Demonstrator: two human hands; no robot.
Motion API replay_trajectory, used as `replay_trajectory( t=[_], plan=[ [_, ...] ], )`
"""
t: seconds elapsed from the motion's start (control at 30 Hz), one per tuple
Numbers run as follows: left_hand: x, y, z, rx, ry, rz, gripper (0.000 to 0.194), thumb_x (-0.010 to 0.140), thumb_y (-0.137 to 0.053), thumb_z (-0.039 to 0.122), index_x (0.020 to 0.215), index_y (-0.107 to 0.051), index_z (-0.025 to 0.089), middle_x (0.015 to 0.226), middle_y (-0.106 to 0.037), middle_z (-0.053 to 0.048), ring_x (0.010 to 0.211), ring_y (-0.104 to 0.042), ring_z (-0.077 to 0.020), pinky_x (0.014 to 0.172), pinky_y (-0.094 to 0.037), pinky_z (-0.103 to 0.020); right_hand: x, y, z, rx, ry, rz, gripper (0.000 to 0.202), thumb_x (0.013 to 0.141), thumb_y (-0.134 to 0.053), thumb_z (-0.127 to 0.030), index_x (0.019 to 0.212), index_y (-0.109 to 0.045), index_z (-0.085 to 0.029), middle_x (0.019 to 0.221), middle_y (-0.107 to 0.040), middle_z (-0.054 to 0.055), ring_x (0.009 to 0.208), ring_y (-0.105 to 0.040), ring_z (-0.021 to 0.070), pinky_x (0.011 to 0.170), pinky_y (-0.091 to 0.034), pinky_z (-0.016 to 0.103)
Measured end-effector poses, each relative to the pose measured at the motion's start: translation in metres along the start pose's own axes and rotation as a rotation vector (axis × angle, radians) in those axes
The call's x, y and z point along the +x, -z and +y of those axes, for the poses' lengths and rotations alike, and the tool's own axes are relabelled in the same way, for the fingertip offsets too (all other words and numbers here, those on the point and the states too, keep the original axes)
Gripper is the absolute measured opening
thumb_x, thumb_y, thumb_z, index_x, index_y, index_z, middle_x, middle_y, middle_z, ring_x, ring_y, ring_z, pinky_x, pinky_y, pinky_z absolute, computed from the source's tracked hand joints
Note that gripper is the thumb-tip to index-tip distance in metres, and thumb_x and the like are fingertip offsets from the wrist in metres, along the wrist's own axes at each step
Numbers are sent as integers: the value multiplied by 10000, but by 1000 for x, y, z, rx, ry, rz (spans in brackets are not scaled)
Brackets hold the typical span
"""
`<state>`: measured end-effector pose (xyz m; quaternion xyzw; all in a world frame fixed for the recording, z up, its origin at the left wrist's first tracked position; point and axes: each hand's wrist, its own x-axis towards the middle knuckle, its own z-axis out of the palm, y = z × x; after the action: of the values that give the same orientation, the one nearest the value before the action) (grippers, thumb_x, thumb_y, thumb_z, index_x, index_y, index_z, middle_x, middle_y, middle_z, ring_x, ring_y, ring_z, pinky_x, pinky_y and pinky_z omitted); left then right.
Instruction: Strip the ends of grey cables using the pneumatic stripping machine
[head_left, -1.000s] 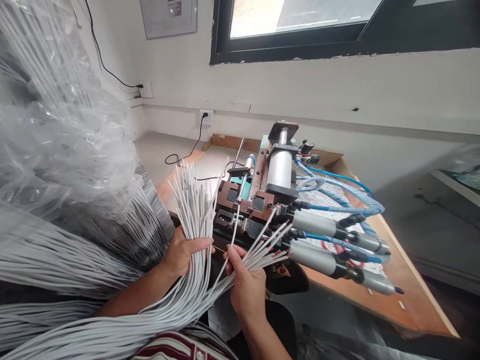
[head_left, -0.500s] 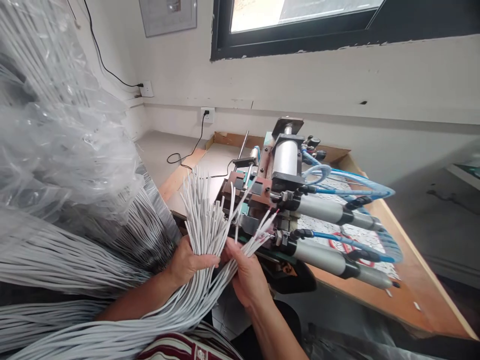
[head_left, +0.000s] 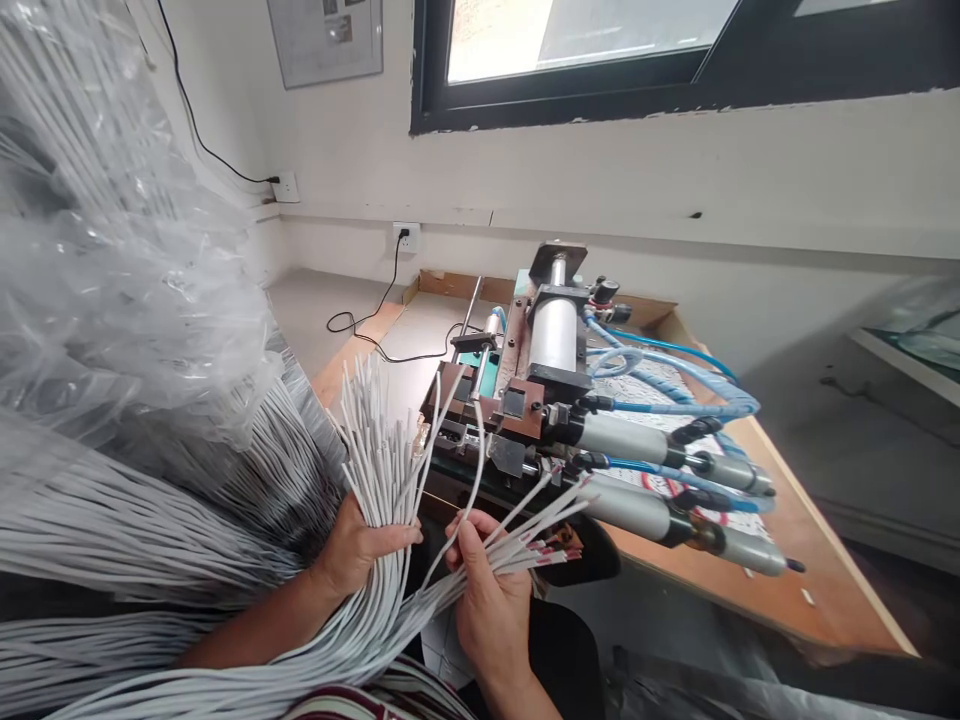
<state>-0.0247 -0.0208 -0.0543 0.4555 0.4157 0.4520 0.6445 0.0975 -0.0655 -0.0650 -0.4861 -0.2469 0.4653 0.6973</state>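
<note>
A thick bundle of grey-white cables (head_left: pixel 379 470) stands upright in my left hand (head_left: pixel 356 550), whose fingers and thumb wrap round it. Just right of it, my right hand (head_left: pixel 487 590) is closed on a smaller group of cables (head_left: pixel 525 535) that fans out to the right; several of these show red inner wires at their tips. One cable rises apart between my right thumb and fingertips, its upper end at the front of the machine (head_left: pixel 517 400). The machine has metal cylinders and blue air hoses, and sits beyond both hands.
Long cables in clear plastic (head_left: pixel 150 310) fill the left side. A wooden-edged table (head_left: pixel 817 590) carries the machine. A black power lead (head_left: pixel 390 285) runs from a wall socket (head_left: pixel 407 237). A window (head_left: pixel 585 50) is above.
My right hand has moved slightly down, and its cables now lean further right, away from the left bundle. One cable now stands apart at its fingertips. The view has shifted slightly.
</note>
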Motion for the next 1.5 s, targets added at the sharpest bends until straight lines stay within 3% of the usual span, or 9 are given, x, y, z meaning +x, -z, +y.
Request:
replay_trajectory(
  t=[0.5, 0.7, 0.93, 1.07, 1.13, 1.2, 1.27, 1.37, 1.5],
  plan=[
    [1, 4, -2, -7, 17, -13, 127, 523, -730, 196, 635, -681, 161, 569, -660, 9, 540, -575, -138, 558, -442, -231, 8, 0, 3, 89, -200, -13, 259, 673, -686, -391, 665, -571, -159, 467, -451, -50, 423, -367, 81, 439, -283, 221],
    [1, 4, -2, -13, 16, -18, 141, 514, -740, 184, 638, -678, 157, 581, -665, 8, 546, -579, -133, 561, -452, -225, 13, -3, -1, 110, -260, 39, 280, 615, -731, -386, 716, -611, -154, 503, -505, -43, 418, -373, 73, 431, -284, 210],
    [0, 0, 0, -34, 10, -60, 163, 503, -749, 185, 638, -663, 154, 565, -648, 12, 513, -566, -129, 529, -449, -225, 21, 14, 31, -361, -89, -116, 324, 656, -644, -478, 699, -671, -158, 558, -587, 11, 533, -511, 159, 551, -380, 280],
    [1, 0, -1, -37, 17, -92, 195, 489, -753, 184, 659, -659, 161, 565, -642, 17, 501, -550, -126, 519, -451, -232, 24, 34, 57, -593, -112, -191, 235, 496, -749, -404, 510, -642, -195, 463, -552, 25, 529, -540, 211, 533, -366, 301],
    [1, 0, -1, -31, 27, -105, 190, 491, -751, 180, 655, -656, 158, 565, -640, 14, 495, -548, -125, 507, -446, -231, 28, 37, 52, -622, -93, -130, 190, 478, -764, -361, 534, -659, -213, 521, -587, 45, 584, -558, 225, 543, -367, 300],
    [1, -2, -1, -25, 36, -118, 183, 493, -750, 179, 649, -658, 155, 561, -638, 9, 495, -548, -127, 501, -443, -229, 33, 31, 33, -573, -24, -132, 189, 575, -708, -402, 637, -695, -224, 649, -636, 63, 662, -567, 223, 577, -385, 299],
    [1, -6, 0, -25, 39, -129, 230, 493, -750, 177, 709, -673, 168, 583, -647, 11, 507, -551, -128, 506, -447, -229, 39, 18, 7, -387, 22, -232, 273, 695, -605, -450, 788, -712, -216, 718, -643, 54, 663, -552, 195, 580, -398, 288],
    [0, -10, 2, -29, 33, -129, 351, 491, -753, 171, 833, -679, 199, 624, -658, 20, 529, -554, -130, 519, -458, -232, 42, -1, -22, -96, -32, -288, 265, 718, -617, -419, 833, -701, -195, 623, -596, 9, 538, -469, 121, 512, -370, 244],
    [1, -10, 2, -27, 46, -47, 189, 504, -744, 186, 679, -679, 154, 571, -638, 4, 493, -535, -117, 485, -438, -220, 37, -5, -19, 9, -97, -207, 218, 679, -678, -375, 741, -695, -166, 570, -562, -2, 483, -395, 81, 473, -318, 221]
  ],
)
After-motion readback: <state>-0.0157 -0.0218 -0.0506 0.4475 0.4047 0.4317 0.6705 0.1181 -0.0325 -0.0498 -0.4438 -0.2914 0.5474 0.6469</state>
